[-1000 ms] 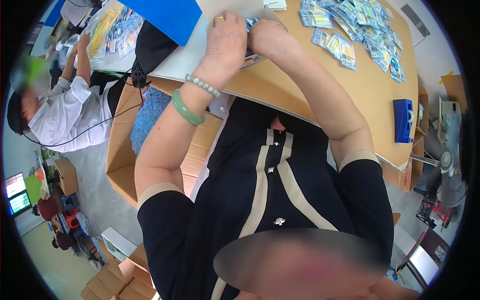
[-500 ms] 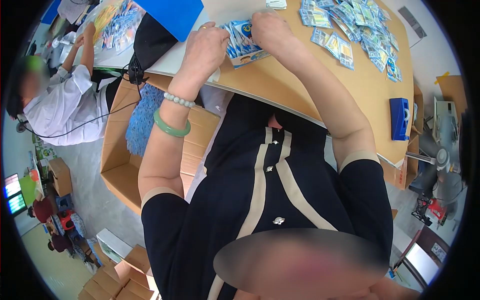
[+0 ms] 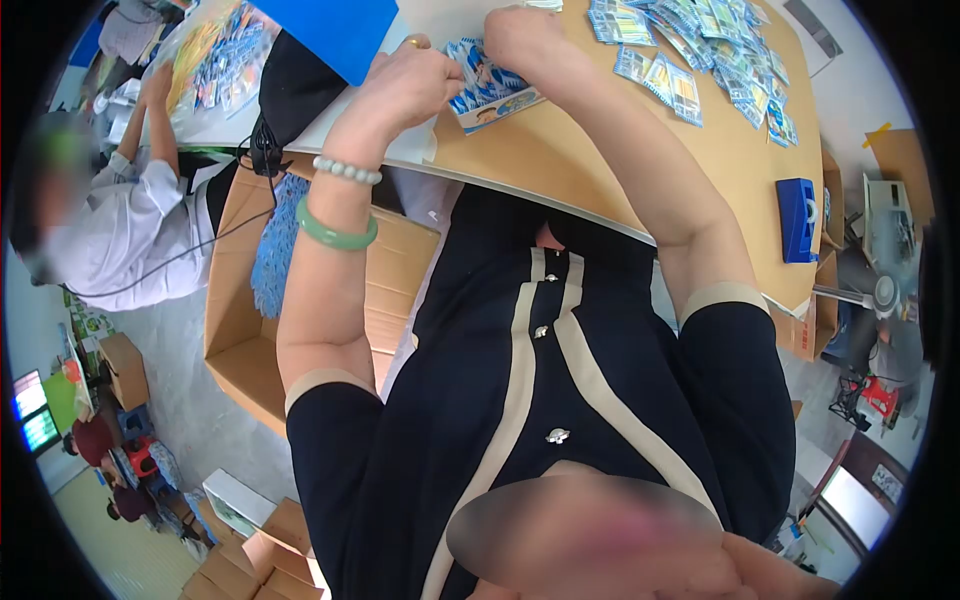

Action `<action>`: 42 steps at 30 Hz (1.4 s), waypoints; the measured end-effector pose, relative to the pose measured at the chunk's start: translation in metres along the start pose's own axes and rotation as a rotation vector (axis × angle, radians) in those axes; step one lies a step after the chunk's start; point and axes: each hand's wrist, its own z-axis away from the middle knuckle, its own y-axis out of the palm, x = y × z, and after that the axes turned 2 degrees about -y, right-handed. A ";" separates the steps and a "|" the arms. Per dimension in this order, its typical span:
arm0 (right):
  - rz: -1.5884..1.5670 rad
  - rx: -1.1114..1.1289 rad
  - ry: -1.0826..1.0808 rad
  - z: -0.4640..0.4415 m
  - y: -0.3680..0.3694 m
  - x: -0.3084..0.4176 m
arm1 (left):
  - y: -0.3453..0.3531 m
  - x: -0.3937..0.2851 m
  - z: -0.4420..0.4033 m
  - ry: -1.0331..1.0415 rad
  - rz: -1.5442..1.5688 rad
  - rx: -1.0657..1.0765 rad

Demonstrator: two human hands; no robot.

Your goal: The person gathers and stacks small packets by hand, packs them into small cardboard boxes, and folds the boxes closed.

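A small open cardboard box [image 3: 505, 108] filled with blue-and-white packets [image 3: 478, 72] stands near the table's front edge, with a printed picture on its front panel. My left hand [image 3: 408, 85] is at the box's left side, fingers curled in against its edge and the packets. Over the back right corner is my right hand [image 3: 525, 45], closed, with its fingertips hidden from me. A pale panel [image 3: 445, 20] rises behind the box between the hands; whether it is the lid I cannot tell.
Loose packets [image 3: 715, 50] are heaped on the table [image 3: 600, 160] to the right, near a blue tape dispenser [image 3: 797, 222]. A blue board [image 3: 340, 35] and a black bag [image 3: 305, 85] lie left. A co-worker [image 3: 130, 215] handles a bag of packets [image 3: 225, 60]. An open carton [image 3: 240, 330] stands below.
My right hand has shifted up and left, toward the back of the box. The left hand is slightly lower, still beside the box. The view has shifted a little.
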 end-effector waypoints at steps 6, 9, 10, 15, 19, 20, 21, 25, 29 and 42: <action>-0.073 -0.418 0.384 0.057 -0.028 -0.020 | 0.014 -0.008 -0.004 0.076 0.032 -0.184; -0.263 -0.485 0.400 0.080 -0.027 -0.036 | 0.031 -0.020 -0.023 0.191 0.080 -0.252; -0.400 -0.448 0.398 0.079 -0.014 -0.041 | 0.038 -0.026 -0.030 0.234 0.097 -0.288; -0.764 -0.221 0.321 0.081 0.013 -0.052 | 0.039 -0.035 -0.040 0.172 -0.033 0.062; -0.819 -0.221 0.274 0.082 0.010 -0.047 | 0.018 -0.053 -0.047 -0.103 -0.263 0.258; -0.822 -0.253 0.282 0.084 0.010 -0.046 | 0.019 -0.054 -0.049 -0.097 -0.269 0.260; -0.825 -0.256 0.289 0.084 0.012 -0.047 | 0.022 -0.054 -0.048 0.064 -0.205 0.078; -0.779 -0.167 0.263 0.077 0.018 -0.055 | 0.035 -0.045 -0.044 0.384 -0.090 -0.224; -0.761 -0.178 0.291 0.082 0.020 -0.054 | 0.041 -0.036 -0.039 0.392 -0.061 -0.079; -0.589 -0.135 0.263 0.080 0.011 -0.048 | 0.038 -0.052 -0.057 0.457 0.034 -0.283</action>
